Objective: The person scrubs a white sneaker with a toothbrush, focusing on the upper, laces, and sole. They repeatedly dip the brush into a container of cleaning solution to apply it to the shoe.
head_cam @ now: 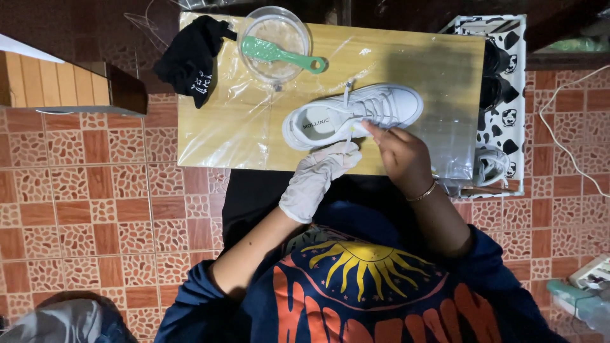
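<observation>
White shoe [356, 114] lies on its side mid-table [216, 133]. Gloved left hand [314, 181] and bare right hand [400, 155] each pinch a lace [348, 92], apparently. Light, soft upper; laces limp; grip by the sole.

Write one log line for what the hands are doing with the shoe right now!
left hand: gloved, holds lace end | right hand: bare, on white shoe laces | table: plastic-covered | bowl: green brush across it

Brush [279, 54] in bowl [253, 28], behind shoe [352, 114]
</observation>
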